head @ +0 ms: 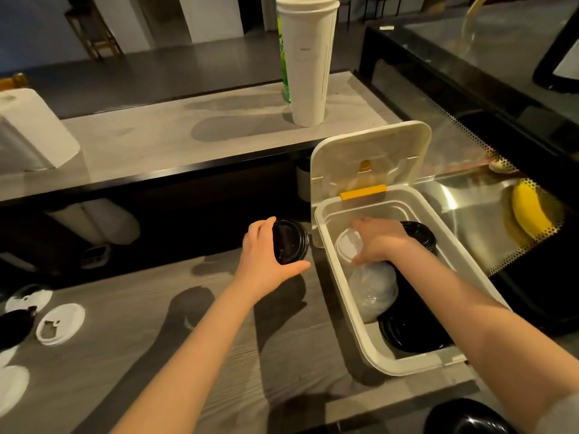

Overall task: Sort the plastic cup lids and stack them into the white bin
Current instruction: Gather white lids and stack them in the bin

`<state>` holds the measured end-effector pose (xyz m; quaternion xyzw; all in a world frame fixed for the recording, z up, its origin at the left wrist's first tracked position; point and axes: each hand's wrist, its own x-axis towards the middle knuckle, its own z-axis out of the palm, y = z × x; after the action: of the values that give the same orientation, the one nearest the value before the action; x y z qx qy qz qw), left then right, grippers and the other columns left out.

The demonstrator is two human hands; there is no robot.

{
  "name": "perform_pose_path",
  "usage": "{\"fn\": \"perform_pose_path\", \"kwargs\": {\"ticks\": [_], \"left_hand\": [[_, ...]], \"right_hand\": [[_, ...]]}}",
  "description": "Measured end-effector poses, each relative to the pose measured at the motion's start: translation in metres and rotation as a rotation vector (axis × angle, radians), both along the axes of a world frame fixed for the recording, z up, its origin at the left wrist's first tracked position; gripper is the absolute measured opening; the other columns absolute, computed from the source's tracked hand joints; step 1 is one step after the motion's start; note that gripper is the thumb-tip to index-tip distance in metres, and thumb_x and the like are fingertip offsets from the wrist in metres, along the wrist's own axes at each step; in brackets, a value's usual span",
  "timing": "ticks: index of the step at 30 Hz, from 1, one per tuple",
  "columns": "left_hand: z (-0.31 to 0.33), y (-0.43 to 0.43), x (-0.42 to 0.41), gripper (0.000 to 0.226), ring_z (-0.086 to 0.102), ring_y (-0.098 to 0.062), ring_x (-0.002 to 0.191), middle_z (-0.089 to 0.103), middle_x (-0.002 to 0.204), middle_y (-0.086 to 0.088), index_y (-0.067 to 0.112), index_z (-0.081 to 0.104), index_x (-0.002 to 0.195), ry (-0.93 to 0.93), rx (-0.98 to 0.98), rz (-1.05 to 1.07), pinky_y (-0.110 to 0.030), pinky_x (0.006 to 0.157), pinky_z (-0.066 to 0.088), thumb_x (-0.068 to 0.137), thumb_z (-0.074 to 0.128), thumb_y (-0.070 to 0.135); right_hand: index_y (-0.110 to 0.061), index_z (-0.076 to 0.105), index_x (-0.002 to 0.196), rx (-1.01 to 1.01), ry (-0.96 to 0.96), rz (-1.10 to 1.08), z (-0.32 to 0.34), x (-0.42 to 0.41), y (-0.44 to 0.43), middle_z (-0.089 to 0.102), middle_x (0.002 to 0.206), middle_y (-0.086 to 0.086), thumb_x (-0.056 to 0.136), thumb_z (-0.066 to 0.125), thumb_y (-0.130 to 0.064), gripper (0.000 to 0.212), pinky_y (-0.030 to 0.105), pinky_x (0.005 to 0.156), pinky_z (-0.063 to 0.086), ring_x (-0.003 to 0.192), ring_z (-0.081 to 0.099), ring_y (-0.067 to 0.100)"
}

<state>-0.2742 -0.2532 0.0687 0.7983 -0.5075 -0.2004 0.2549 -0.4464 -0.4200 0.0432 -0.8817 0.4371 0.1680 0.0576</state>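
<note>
Where the lower counter (125, 324) reaches the left edge: loose white lids (60, 324) lie flat, with one dark lid (12, 327) beside them, all well apart from the bin.
Upper shelf, left: a paper towel roll (31, 133) stands on it.
Left hand (266, 255): fingers curl over the top and the thumb sits under a short stack of black lids (289, 242). It grips the stack on edge above the counter, just left of the bin's far corner.
Upper shelf, middle: nested tall white cups (308, 64) stand upright, with a green bottle (284, 64) just behind them.
White bin (419, 363): it sits at the counter's right end. Its hinged cover (369, 151) stands open at the far side, with a yellow latch (363, 192) along the hinge line.
Right hand (382, 239): it reaches down inside the bin, fingers and thumb wrapped round the far end of a stack of clear lids (372, 292). That stack lies on its side along the bin's left wall.
Bin, right side: black lids (410, 330) lie stacked at the near end, and another black stack (421, 234) shows past the right wrist at the far end.
Far right: a banana (529, 211) lies on a metal surface (463, 214) beyond the bin.
</note>
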Motion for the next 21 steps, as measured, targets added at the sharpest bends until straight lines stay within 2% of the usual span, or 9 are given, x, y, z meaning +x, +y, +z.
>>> {"fn": "perform_pose_path", "kwargs": {"ticks": [4, 8, 9, 11, 14, 16, 18, 21], "left_hand": [[0.003, -0.002, -0.008, 0.103, 0.019, -0.018, 0.138, 0.018, 0.148, 0.001, 0.02, 0.015, 0.148, -0.021, -0.006, -0.016, -0.036, 0.111, 0.026, 0.07, 0.075, 0.05], [0.007, -0.003, -0.016, 0.107, 0.017, -0.018, 0.14, 0.018, 0.152, 0.002, 0.021, 0.011, 0.149, -0.047, -0.025, -0.045, -0.038, 0.113, 0.023, 0.068, 0.076, 0.05], [0.008, -0.004, -0.017, 0.109, 0.017, -0.018, 0.14, 0.019, 0.152, 0.002, 0.022, 0.01, 0.149, -0.058, -0.037, -0.061, -0.039, 0.113, 0.023, 0.068, 0.077, 0.05], [0.012, -0.008, -0.022, 0.111, 0.02, -0.018, 0.14, 0.023, 0.152, 0.003, 0.022, 0.01, 0.149, -0.097, -0.073, -0.104, -0.04, 0.114, 0.024, 0.066, 0.079, 0.049], [0.019, -0.018, -0.036, 0.113, 0.022, -0.018, 0.138, 0.026, 0.151, 0.003, 0.02, 0.009, 0.149, -0.177, -0.149, -0.207, -0.039, 0.112, 0.023, 0.065, 0.079, 0.048], [0.024, -0.026, -0.051, 0.11, 0.023, -0.017, 0.137, 0.027, 0.15, 0.003, 0.019, 0.01, 0.149, -0.236, -0.208, -0.3, -0.037, 0.111, 0.024, 0.067, 0.078, 0.047], [0.026, -0.03, -0.066, 0.108, 0.023, -0.018, 0.136, 0.028, 0.149, 0.0, 0.017, 0.011, 0.149, -0.294, -0.255, -0.388, -0.038, 0.11, 0.024, 0.068, 0.077, 0.046], [0.02, -0.034, -0.081, 0.105, 0.023, -0.018, 0.138, 0.027, 0.151, -0.001, 0.017, 0.01, 0.149, -0.336, -0.263, -0.458, -0.039, 0.111, 0.024, 0.071, 0.073, 0.046]], "right_hand": [[-0.02, 0.034, 0.132, 0.015, -0.02, -0.032, -0.002, 0.0, -0.001, 0.05, 0.131, 0.002, 0.065, 0.073, -0.062, 0.088, 0.037, 0.088, 0.046, 0.118, 0.053, 0.026], [-0.021, 0.035, 0.135, -0.001, -0.029, -0.004, 0.008, -0.003, -0.001, 0.051, 0.133, 0.003, 0.072, 0.066, -0.062, 0.081, 0.039, 0.099, 0.038, 0.124, 0.048, 0.025], [-0.022, 0.036, 0.137, -0.038, -0.124, 0.005, 0.014, -0.006, 0.0, 0.052, 0.134, 0.004, 0.077, 0.063, -0.059, 0.075, 0.039, 0.101, 0.036, 0.124, 0.048, 0.026], [-0.02, 0.043, 0.136, -0.045, -0.459, -0.013, 0.028, -0.012, 0.006, 0.056, 0.13, 0.005, 0.086, 0.06, -0.048, 0.06, 0.035, 0.099, 0.039, 0.119, 0.052, 0.024], [-0.021, 0.059, 0.121, 0.242, -0.98, -0.171, 0.051, -0.025, 0.026, 0.065, 0.106, -0.003, 0.088, 0.062, -0.036, 0.036, 0.027, 0.087, 0.047, 0.096, 0.062, 0.014], [-0.024, 0.062, 0.113, 0.42, -1.1, -0.2, 0.058, -0.036, 0.04, 0.067, 0.096, -0.006, 0.086, 0.066, -0.03, 0.028, 0.025, 0.083, 0.05, 0.089, 0.065, 0.011], [-0.021, 0.061, 0.112, 0.453, -1.13, -0.197, 0.057, -0.047, 0.049, 0.067, 0.091, -0.007, 0.082, 0.072, -0.018, 0.032, 0.023, 0.076, 0.051, 0.087, 0.065, 0.011], [-0.018, 0.059, 0.114, 0.534, -1.194, -0.315, 0.055, -0.069, 0.052, 0.065, 0.081, -0.002, 0.079, 0.072, -0.004, 0.039, 0.021, 0.058, 0.051, 0.073, 0.064, 0.008]]}}
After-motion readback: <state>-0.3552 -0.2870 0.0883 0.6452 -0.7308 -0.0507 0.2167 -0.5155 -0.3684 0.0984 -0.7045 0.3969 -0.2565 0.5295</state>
